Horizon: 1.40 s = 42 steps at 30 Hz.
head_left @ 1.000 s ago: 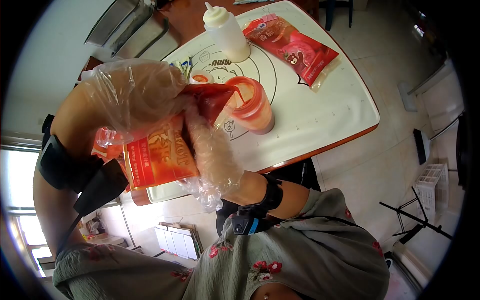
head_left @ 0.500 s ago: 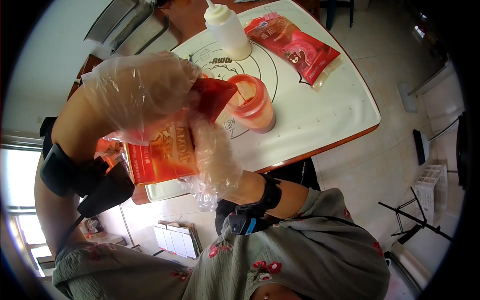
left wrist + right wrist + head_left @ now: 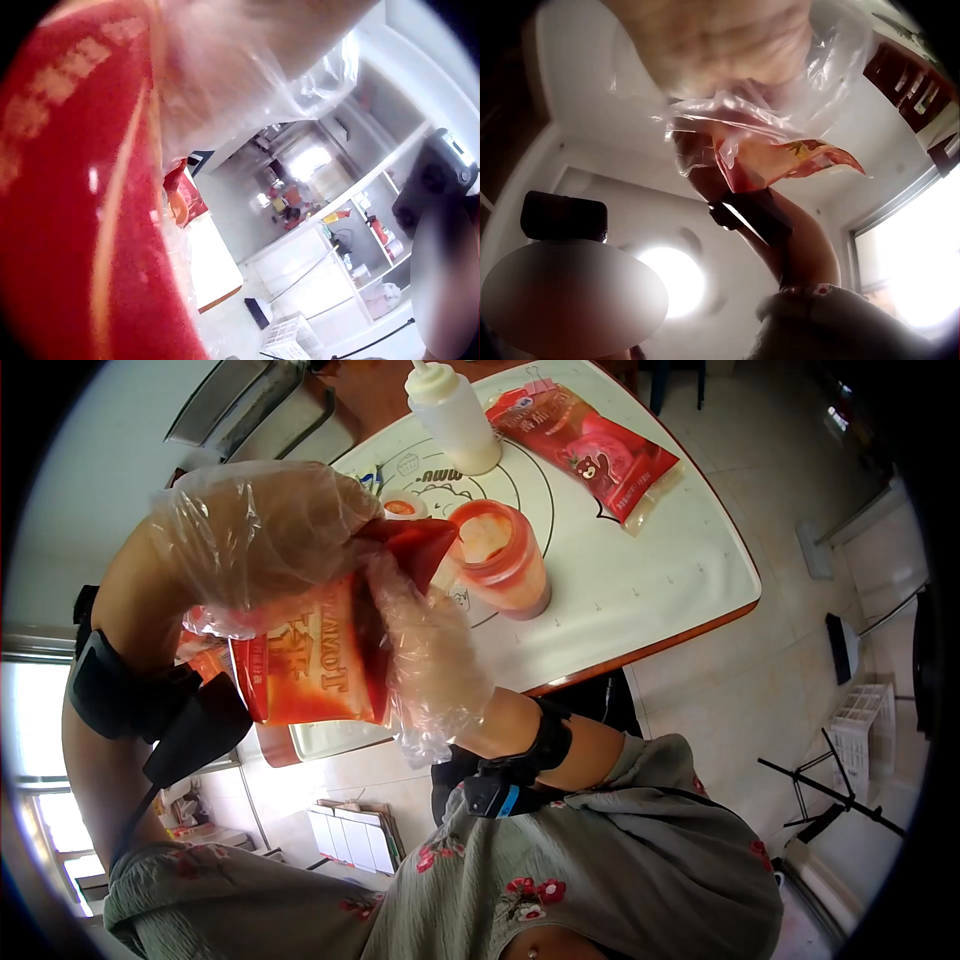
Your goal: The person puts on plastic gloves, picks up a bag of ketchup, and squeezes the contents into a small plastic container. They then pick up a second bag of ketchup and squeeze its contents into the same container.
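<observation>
My left hand, in a clear plastic glove, arches over a red ketchup packet and grips its upper part. From the other side my gloved right hand holds the same packet below its cut mouth. That mouth points right, its tip by the rim of an uncapped, clear squeeze bottle smeared red inside. In the left wrist view the red packet fills the left side. The right wrist view catches the packet's crumpled end beneath the glove.
Behind the bottle lies a white cap, red inside. Another squeeze bottle with a nozzle stands farther back. A clipped red packet lies at the back right of the white-topped table. Metal pans sit at the back left.
The thin red stream from the packet's mouth into the bottle no longer shows. Both hands and the packet have shifted slightly left, drawing the mouth back toward the bottle's near rim.
</observation>
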Available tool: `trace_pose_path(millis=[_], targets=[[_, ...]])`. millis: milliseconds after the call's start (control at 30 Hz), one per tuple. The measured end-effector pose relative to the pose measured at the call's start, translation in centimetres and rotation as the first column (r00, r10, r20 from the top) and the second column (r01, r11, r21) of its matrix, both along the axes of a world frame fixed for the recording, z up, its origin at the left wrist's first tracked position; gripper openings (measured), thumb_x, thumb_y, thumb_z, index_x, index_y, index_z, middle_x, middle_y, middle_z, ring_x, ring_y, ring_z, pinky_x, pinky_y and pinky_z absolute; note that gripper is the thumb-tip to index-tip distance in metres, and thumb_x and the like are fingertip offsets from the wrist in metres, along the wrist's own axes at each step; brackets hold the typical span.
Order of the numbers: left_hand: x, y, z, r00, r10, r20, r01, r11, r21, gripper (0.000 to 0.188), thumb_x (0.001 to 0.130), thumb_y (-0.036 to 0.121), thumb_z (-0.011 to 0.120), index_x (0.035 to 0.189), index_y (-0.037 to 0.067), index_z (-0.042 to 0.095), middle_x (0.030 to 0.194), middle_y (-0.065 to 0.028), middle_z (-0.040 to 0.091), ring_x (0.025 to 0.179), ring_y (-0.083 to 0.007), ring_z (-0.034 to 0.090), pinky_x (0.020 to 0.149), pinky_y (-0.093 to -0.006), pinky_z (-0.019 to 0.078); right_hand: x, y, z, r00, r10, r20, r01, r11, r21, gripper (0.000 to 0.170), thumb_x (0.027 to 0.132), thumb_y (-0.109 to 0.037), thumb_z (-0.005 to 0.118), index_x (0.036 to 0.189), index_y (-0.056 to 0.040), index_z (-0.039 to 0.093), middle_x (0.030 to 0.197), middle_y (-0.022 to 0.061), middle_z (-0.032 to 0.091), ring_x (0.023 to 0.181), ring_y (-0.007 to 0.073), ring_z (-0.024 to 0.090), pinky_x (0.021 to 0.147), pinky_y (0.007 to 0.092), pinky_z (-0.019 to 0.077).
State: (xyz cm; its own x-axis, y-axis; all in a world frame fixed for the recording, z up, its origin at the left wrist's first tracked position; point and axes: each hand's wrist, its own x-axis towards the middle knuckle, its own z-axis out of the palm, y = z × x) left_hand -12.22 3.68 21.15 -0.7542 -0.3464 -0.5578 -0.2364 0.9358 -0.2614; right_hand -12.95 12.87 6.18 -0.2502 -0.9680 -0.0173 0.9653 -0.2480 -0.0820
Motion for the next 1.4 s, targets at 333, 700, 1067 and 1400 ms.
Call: trace_pose_path(millis=[333,700,1067,1400], targets=[[-0.6,0.4,-0.2,0.999,0.038,-0.02,-0.037,0.999,0.038,0.028,0.09,0.026,0.056,0.1,0.001,0.061,0.087,-0.0165,0.063,0.081,-0.0308,0.061,0.074,-0.0379,0.0499,0.1,0.2,0.5,0.996,-0.046,-0.076,0.054,0.994,0.1,0.036,0.094,-0.04,0.053,0.104,-0.0056,0.054,0.087,0.0018,0.058,0.077,0.0081,0.053,0.067,0.0238,0.0462],[-1.0,0.5,-0.8,0.999,0.032,-0.044,-0.029,0.997,0.066,0.024,0.089,0.017,0.053,0.094,-0.003,0.065,0.079,-0.0201,0.064,0.072,-0.033,0.063,0.071,-0.0391,0.0509,1.4,-2.0,-1.5,0.971,-0.18,-0.155,0.191,0.98,0.058,0.041,0.095,-0.04,0.051,0.113,-0.0029,0.051,0.095,0.005,0.058,0.083,0.0112,0.056,0.074,0.0269,0.0473],[0.6,-0.8,-2.1,0.889,-0.345,-0.301,0.362,0.932,0.002,0.017,0.087,0.013,0.057,0.096,0.0,0.06,0.072,-0.0174,0.062,0.07,-0.0335,0.061,0.067,-0.0406,0.0497,0.7,-0.9,-0.9,0.987,-0.052,-0.152,0.05,0.999,-0.02,0.041,0.098,-0.041,0.042,0.123,-0.0087,0.044,0.114,0.0038,0.055,0.1,0.0131,0.057,0.088,0.0316,0.048],[-0.1,0.9,-0.8,0.982,-0.081,-0.169,0.09,0.995,0.049,0.023,0.089,0.023,0.057,0.094,0.001,0.06,0.078,-0.0177,0.062,0.073,-0.0323,0.061,0.069,-0.0397,0.0491,-0.6,0.3,-1.0,0.993,-0.062,-0.105,0.055,0.996,-0.073,0.028,0.097,-0.026,0.05,0.117,-0.0072,0.047,0.107,0.0031,0.054,0.1,0.0129,0.053,0.087,0.0322,0.047]])
